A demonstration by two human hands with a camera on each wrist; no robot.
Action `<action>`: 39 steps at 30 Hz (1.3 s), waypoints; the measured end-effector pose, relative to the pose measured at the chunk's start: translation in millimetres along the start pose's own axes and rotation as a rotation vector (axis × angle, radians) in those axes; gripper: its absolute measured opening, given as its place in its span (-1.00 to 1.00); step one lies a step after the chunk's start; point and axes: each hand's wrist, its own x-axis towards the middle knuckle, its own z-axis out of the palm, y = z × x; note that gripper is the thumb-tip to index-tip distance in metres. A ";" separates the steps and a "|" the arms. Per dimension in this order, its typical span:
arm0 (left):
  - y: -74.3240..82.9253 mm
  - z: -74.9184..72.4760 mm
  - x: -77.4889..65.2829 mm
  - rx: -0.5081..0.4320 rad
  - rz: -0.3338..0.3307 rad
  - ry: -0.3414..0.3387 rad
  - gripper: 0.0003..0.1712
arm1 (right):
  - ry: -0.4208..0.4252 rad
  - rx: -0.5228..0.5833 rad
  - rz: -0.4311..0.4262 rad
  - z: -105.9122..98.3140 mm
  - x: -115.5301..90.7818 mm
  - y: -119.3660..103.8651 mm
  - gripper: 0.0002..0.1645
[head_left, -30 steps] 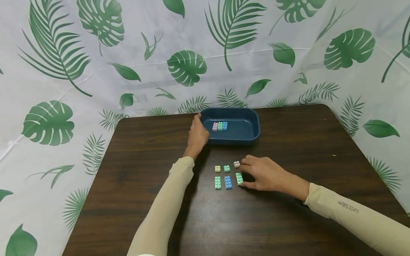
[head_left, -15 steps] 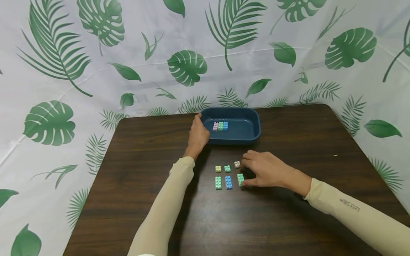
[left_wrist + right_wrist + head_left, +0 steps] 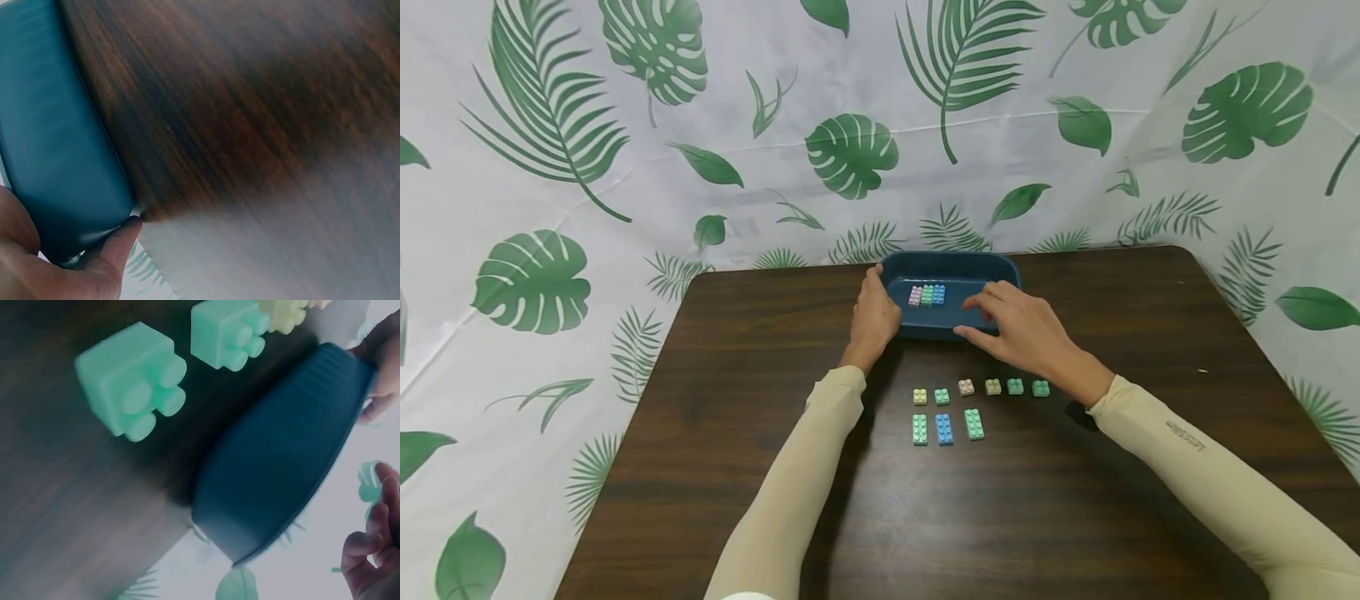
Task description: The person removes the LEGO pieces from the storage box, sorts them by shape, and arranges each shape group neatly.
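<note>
Since half a second ago, the right hand [image 3: 1018, 329] has left the bricks and moved forward to the tray [image 3: 958, 287]; three small bricks which it covered are now visible. I see its fingers bent above the right part of the tray, the thumb apart from them, near the front rim, with nothing held that I can see; whether it touches the rim, I cannot tell. The left hand [image 3: 874, 315] grips the left end of the tray, as before. Inside, a pink brick [image 3: 915, 296], a green brick [image 3: 927, 295] and a blue brick [image 3: 938, 294] stand side by side, toward the left. In front of the tray, I count six small bricks [image 3: 1015, 386] in an uneven row and, nearer, three long bricks [image 3: 943, 428]. All this is on a dark wooden table [image 3: 760, 375], before a leaf-printed cloth [image 3: 737, 208].
</note>
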 end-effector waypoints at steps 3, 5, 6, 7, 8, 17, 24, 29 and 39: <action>-0.8 -1.0 -0.6 0.002 -0.009 -0.001 -0.32 | 0.007 -0.026 0.031 9.8 10.1 3.8 -0.48; -1.5 -1.4 -0.7 0.009 -0.015 0.003 -0.33 | 0.002 -0.039 0.049 15.4 18.2 6.0 -0.46; -1.8 -1.7 -0.6 0.012 -0.017 0.009 -0.33 | -0.003 -0.045 0.056 17.9 22.8 6.8 -0.46; -2.2 -2.0 -0.6 0.016 -0.020 0.013 -0.34 | -0.009 -0.052 0.062 20.6 27.4 8.0 -0.46; -2.5 -2.2 -0.7 0.018 -0.022 0.017 -0.34 | -0.019 -0.058 0.070 23.0 31.9 9.0 -0.46; -4.7 -3.4 -1.4 0.018 -0.032 0.013 -0.33 | -0.123 -0.095 0.126 52.4 59.9 19.6 -0.48; -5.7 -4.0 0.1 0.039 -0.047 0.023 -0.33 | -0.213 -0.111 0.166 71.0 71.1 22.1 -0.43; -3.5 -2.0 1.0 0.045 -0.037 0.017 -0.32 | -0.322 -0.109 0.215 77.2 71.8 25.7 -0.38; 2.4 -2.0 -0.2 0.050 -0.040 0.021 -0.33 | -0.363 -0.069 0.232 79.5 70.1 29.3 -0.42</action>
